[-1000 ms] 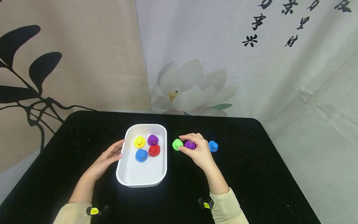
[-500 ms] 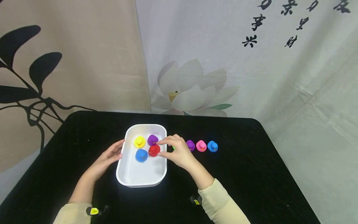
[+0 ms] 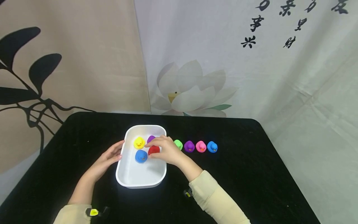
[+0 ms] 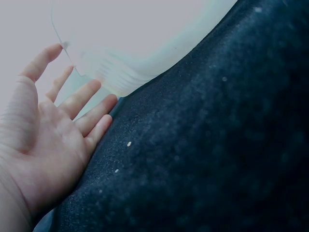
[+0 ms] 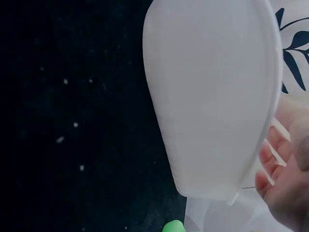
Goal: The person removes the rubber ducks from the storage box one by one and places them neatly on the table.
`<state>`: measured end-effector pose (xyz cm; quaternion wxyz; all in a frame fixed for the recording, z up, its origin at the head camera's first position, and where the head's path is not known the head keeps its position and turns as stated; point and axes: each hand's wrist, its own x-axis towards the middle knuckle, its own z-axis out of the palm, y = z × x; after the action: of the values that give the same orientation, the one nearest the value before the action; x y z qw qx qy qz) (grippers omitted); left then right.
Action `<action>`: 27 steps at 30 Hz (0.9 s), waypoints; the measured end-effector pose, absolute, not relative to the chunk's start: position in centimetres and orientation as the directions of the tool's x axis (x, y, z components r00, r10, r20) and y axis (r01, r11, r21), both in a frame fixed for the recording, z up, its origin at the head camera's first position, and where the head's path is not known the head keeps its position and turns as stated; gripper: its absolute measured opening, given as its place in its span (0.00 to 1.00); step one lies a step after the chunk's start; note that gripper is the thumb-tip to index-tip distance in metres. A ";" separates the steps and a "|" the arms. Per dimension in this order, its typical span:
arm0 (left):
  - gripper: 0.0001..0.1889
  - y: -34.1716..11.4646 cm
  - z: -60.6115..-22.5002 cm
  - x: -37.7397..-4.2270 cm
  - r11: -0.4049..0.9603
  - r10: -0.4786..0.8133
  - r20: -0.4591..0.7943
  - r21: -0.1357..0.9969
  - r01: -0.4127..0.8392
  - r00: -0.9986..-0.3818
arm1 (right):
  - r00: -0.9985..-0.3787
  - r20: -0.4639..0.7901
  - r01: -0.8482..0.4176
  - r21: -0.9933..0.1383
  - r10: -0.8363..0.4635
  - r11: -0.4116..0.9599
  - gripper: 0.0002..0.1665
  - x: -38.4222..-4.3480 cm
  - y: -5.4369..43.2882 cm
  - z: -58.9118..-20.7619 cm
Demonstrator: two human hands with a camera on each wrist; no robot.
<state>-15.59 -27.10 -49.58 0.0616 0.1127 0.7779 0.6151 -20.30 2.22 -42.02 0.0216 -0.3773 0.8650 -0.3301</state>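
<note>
The right hand (image 3: pixel 167 152) has moved farther left over the white tray (image 3: pixel 139 175) in the past half second, thumb and fingers parted with nothing visibly held. From left, the left hand (image 3: pixel 107 157) rests outstretched fingers against the tray's side; inside sit a yellow duck (image 3: pixel 139 143), a blue duck (image 3: pixel 141 156) and the partly hidden purple duck (image 3: pixel 151 139) and red duck (image 3: pixel 154 150), while a green duck (image 3: pixel 178 145), a second purple duck (image 3: pixel 189 146), a pink duck (image 3: pixel 201 146) and a second blue duck (image 3: pixel 212 147) line the black surface (image 3: pixel 246 168) beyond. Reaching in well would likely mean steadying the tray with the left hand and descending straight, clear of crowded neighbors.
</note>
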 end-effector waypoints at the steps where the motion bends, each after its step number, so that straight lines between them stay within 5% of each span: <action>1: 0.32 -27.1 -49.6 -15.6 0.218 0.251 0.042 0.971 0.099 -0.967 | -0.711 0.202 -0.641 -0.580 -0.674 0.502 0.25 -20.4 2.1 -42.1; 27: 0.32 -27.1 -49.6 -15.7 0.222 0.248 0.036 0.971 0.093 -0.968 | -0.683 0.004 -0.659 -0.434 -0.730 0.614 0.24 -22.7 -1.1 -43.2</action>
<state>-15.65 -27.11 -49.58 0.0633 0.1093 0.7792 0.6139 -22.68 -1.09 -43.20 0.0867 -0.3883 0.8942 -0.2053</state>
